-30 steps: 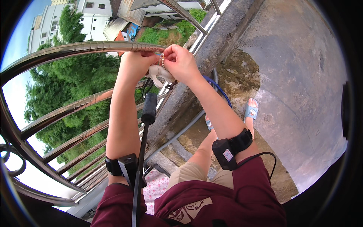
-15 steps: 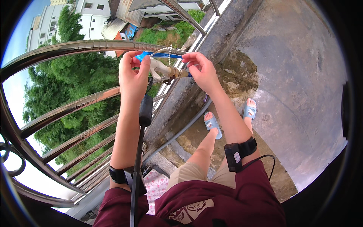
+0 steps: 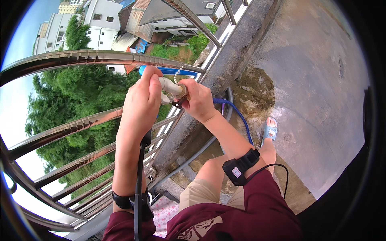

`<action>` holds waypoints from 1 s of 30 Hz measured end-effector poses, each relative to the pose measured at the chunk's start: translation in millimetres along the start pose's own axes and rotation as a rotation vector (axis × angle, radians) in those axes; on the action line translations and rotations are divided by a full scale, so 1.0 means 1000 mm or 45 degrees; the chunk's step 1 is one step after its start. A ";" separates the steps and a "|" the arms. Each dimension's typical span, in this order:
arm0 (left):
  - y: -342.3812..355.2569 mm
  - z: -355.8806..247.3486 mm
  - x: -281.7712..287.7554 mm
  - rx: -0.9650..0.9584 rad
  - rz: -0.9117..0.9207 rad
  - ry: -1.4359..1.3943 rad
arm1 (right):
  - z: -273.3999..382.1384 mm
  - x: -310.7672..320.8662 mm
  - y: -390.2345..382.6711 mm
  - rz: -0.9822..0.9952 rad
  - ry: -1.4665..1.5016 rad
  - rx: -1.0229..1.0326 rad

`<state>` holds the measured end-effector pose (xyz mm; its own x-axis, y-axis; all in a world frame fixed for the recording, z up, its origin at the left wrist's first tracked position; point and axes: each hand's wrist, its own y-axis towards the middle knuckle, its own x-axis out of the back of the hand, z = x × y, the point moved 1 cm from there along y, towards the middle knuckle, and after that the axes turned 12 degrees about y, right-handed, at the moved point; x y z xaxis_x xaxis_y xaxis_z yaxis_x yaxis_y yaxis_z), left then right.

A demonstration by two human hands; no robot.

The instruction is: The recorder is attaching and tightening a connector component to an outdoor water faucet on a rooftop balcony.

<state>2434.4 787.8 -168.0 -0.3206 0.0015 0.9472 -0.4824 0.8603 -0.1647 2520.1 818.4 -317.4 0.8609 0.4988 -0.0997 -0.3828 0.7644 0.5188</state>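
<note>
My left hand (image 3: 140, 98) is closed around the left end of a white plastic nozzle (image 3: 170, 86), whose small lever hangs below. My right hand (image 3: 200, 100) grips the brass fitting (image 3: 183, 89) at its right end, by a dark bracket (image 3: 177, 103). Behind them, a beaded chain (image 3: 177, 75) hangs over a long blue object (image 3: 189, 72) just under the top steel rail (image 3: 108, 56). A blue hose (image 3: 241, 119) runs down to the right of my right hand. The exact grip of my left fingertips is partly hidden.
Steel railing bars (image 3: 72, 126) curve along the left, with trees and buildings beyond. A concrete ledge (image 3: 249, 36) borders a stained, wet floor (image 3: 313, 104). A grey pipe (image 3: 185, 162) lies along the ledge. A pink patterned cloth (image 3: 163, 213) is near my shorts.
Earlier both hands pinched at the chain, then parted with loose fingers. Now they have moved lower and closed on the nozzle and fitting, the chain left hanging. The view has shifted slightly.
</note>
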 end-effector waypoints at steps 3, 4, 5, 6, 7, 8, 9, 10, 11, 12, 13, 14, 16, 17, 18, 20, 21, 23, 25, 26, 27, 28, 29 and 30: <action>0.004 0.007 0.001 -0.046 -0.035 0.008 | 0.001 -0.002 0.005 -0.013 -0.020 0.033; 0.005 0.010 0.002 -0.046 -0.021 -0.026 | 0.000 -0.004 0.005 0.007 0.016 0.028; 0.006 0.012 0.003 -0.046 -0.005 -0.062 | 0.000 -0.006 0.007 0.028 0.050 0.020; 0.007 0.015 0.003 -0.046 -0.007 -0.058 | -0.002 -0.006 0.009 0.027 0.054 0.022; 0.007 0.018 0.002 -0.038 0.000 -0.101 | -0.005 -0.005 0.011 0.146 0.051 -0.004; 0.008 0.020 0.000 -0.030 0.015 -0.152 | -0.006 -0.002 0.010 0.267 0.041 -0.038; 0.008 0.019 -0.001 -0.029 0.020 -0.155 | -0.005 0.002 0.010 0.268 0.039 -0.043; 0.008 0.018 -0.002 -0.038 0.023 -0.126 | -0.004 0.005 0.009 0.306 0.094 -0.096; 0.008 0.017 -0.001 -0.044 0.023 -0.090 | -0.003 0.004 0.008 0.342 0.158 -0.147; 0.008 0.016 -0.001 -0.049 0.007 -0.081 | -0.004 0.004 0.007 0.342 0.162 -0.149; 0.008 0.015 -0.001 -0.047 0.009 -0.079 | -0.004 0.003 0.006 0.280 0.261 -0.131; 0.007 0.015 -0.001 -0.036 -0.011 -0.106 | -0.005 0.003 0.005 0.218 0.361 -0.112; 0.006 0.018 -0.001 -0.022 -0.029 -0.132 | -0.006 0.003 0.001 0.233 0.341 -0.141; 0.007 0.019 0.000 -0.046 -0.048 -0.095 | -0.005 0.003 0.000 0.248 0.317 -0.165; 0.007 0.020 0.001 -0.070 -0.067 -0.059 | -0.006 0.002 0.000 0.248 0.319 -0.166; 0.007 0.018 0.002 -0.070 -0.067 -0.069 | -0.013 -0.001 0.001 0.227 0.359 -0.065; 0.007 0.018 0.001 -0.072 -0.068 -0.080 | -0.015 0.000 0.002 0.228 0.362 -0.069; 0.007 0.021 0.000 -0.080 -0.060 -0.020 | -0.018 0.003 0.002 0.252 0.356 -0.021; 0.008 0.022 -0.001 -0.090 -0.052 0.035 | -0.018 0.010 0.000 0.358 0.355 -0.102; 0.007 0.022 -0.001 -0.099 -0.044 0.053 | -0.017 0.010 0.000 0.344 0.365 -0.077; 0.007 0.023 -0.002 -0.108 -0.037 0.071 | -0.016 0.010 -0.001 0.331 0.374 -0.052; 0.007 0.024 -0.001 -0.102 -0.034 0.077 | -0.015 0.010 -0.001 0.330 0.383 -0.055; 0.007 0.024 -0.001 -0.111 -0.060 0.076 | -0.014 0.012 0.000 0.371 0.453 -0.177; 0.007 0.024 -0.001 -0.118 -0.086 0.076 | -0.013 0.013 0.001 0.412 0.523 -0.299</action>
<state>2412.0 781.6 -176.2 -0.2398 -0.0301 0.9704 -0.4230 0.9029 -0.0765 2526.5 830.6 -328.9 0.5044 0.8045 -0.3135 -0.7098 0.5931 0.3800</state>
